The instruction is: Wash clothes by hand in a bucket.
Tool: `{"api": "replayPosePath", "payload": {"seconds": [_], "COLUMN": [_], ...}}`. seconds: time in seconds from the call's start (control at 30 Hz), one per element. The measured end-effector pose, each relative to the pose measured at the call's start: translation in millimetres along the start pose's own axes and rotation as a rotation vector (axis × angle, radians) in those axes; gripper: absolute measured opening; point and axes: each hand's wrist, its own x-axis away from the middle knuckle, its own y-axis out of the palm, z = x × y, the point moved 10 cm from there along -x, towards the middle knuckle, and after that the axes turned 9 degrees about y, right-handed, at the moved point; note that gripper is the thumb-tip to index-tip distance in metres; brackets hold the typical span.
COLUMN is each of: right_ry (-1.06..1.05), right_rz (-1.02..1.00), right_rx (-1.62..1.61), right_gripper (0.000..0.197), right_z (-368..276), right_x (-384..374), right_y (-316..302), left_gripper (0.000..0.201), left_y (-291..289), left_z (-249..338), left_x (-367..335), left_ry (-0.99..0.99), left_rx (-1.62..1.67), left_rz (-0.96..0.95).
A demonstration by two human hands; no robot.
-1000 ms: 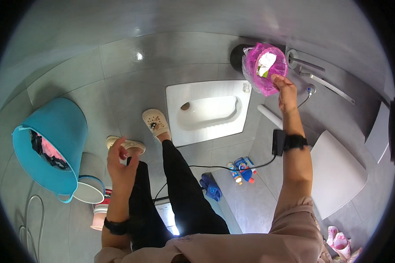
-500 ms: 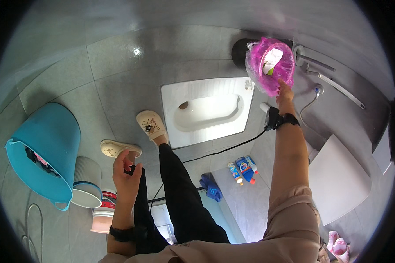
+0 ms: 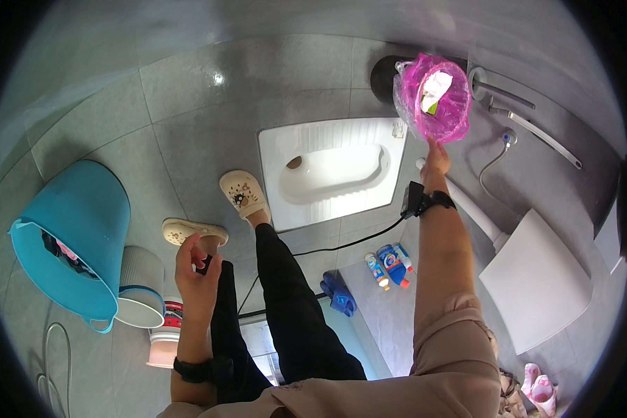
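A pink plastic bin bag [image 3: 460,104] lines a dark bin [image 3: 384,79] at the far right, its edge folded out over the rim. White crumpled paper [image 3: 437,87] and a small green scrap lie inside. My right hand [image 3: 435,164] reaches out to the near edge of the bag, its fingers closed at the plastic; the fingertips are partly hidden. Over my left leg hovers my left hand [image 3: 198,268], empty, its fingers loosely curled and the thumb apart.
A white squat toilet [image 3: 272,202] lies in the floor ahead. On the left stand a blue laundry tub [image 3: 83,209] and a grey-white basket [image 3: 141,272]. Cleaner bottles [image 3: 391,261], blue slippers [image 3: 338,292] and a white long-handled board [image 3: 536,279] are nearer right. A black cable [image 3: 341,245] runs to my right wrist.
My right hand has shifted a little left and nearer along the bag's edge. The bag's near edge, which hung lower, now sits higher around the rim. My left hand stays nearly still.
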Motion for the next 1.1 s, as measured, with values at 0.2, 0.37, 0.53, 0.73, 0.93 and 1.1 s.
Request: {"api": "replayPosePath", "payload": {"seconds": [0.2,0.37,0.53,0.73,0.93,1.1], "right_ry": [-0.045,0.057,0.341,0.602,0.549,0.438], "right_rz": [0.007,0.092,-0.063,-0.899,-1.234,-1.371], "right_rx": [0.006,0.157,0.348,-0.138,-0.21,-0.17], "right_gripper": [0.065,0.064,0.072,0.076,0.077,0.081], "right_z": [7,25,60,32,-28,-56], "right_x": [25,34,63,230,380,439], "right_y": [-5,-30,-30,27,41,43], "left_gripper": [0.049,0.049,0.049,0.047,0.045,0.046], "left_y": [-3,-8,-22,-52,-94,-116], "left_z": [-2,1,-5,-9,-17,-29], "left_x": [2,4,11,19,30,39], "left_ry": [-0.021,0.006,-0.034,-0.073,-0.092,-0.099], "left_rx": [0.03,0.044,0.053,0.078,0.096,0.111], "left_rz": [0.01,0.025,0.034,0.084,0.144,0.175]}}
